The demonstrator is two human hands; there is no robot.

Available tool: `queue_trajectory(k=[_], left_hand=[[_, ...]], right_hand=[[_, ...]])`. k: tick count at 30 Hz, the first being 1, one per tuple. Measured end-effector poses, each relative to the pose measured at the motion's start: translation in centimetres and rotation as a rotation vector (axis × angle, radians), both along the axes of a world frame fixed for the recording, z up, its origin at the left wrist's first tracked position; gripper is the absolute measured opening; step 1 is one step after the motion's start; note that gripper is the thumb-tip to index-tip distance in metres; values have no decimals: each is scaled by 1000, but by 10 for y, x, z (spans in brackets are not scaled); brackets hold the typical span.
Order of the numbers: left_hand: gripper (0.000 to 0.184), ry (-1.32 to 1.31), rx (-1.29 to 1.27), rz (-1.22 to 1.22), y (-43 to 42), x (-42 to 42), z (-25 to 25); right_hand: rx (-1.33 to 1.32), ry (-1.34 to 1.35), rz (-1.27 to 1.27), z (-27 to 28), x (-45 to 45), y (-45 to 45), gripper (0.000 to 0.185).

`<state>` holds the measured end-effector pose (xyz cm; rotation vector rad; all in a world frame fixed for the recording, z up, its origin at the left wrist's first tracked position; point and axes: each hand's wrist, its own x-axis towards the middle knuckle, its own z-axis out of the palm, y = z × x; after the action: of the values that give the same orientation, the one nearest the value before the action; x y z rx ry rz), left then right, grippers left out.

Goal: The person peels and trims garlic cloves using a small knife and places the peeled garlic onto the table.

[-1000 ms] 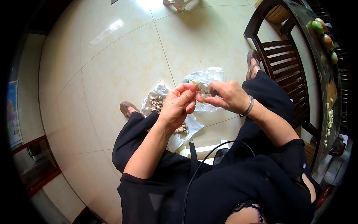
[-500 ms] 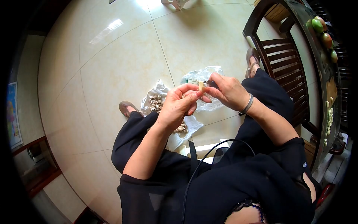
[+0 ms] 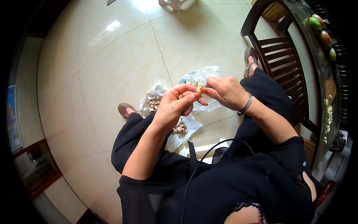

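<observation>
Between my two hands is a pale garlic clove [image 3: 200,87], held upright above the bags on the floor. My left hand [image 3: 176,100] pinches it from the left with thumb and forefinger, its other fingers loosely curled below. From the right, my right hand [image 3: 228,92] has thumb and bent forefinger pressed at the clove; a bracelet circles that wrist. Unpeeled garlic cloves [image 3: 180,128] lie on a white plastic bag [image 3: 191,126], partly hidden beneath my left hand and forearm. Behind the hands lies a clear plastic bag [image 3: 210,72] with whitish scraps in it.
A dark slatted wooden chair [image 3: 283,61] stands to the right. Beyond it, a dark table [image 3: 323,84] bears mangoes [image 3: 325,38] and a row of peeled garlic cloves [image 3: 329,117]. A white stool [image 3: 175,3] stands on the tiled floor [image 3: 108,67] at the top.
My hands stay together, with the clove between them; the right fingers have shifted slightly and more of the clove's pale surface shows. The whole view has moved a little.
</observation>
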<state>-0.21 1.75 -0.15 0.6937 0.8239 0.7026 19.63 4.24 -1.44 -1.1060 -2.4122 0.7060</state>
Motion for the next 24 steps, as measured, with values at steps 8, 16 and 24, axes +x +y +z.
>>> queue_trajectory(k=[8,16,24], left_hand=[[17,-34,-8,9,-1,1,3],[20,-13,18,-33,-1,-1,1],[20,-6,33,-43,-1,-2,1]], right_hand=[[47,9,-37,4,1,4,41],[35,8,6,2,2,4,42],[57,-8,-13,3,1,3,41]])
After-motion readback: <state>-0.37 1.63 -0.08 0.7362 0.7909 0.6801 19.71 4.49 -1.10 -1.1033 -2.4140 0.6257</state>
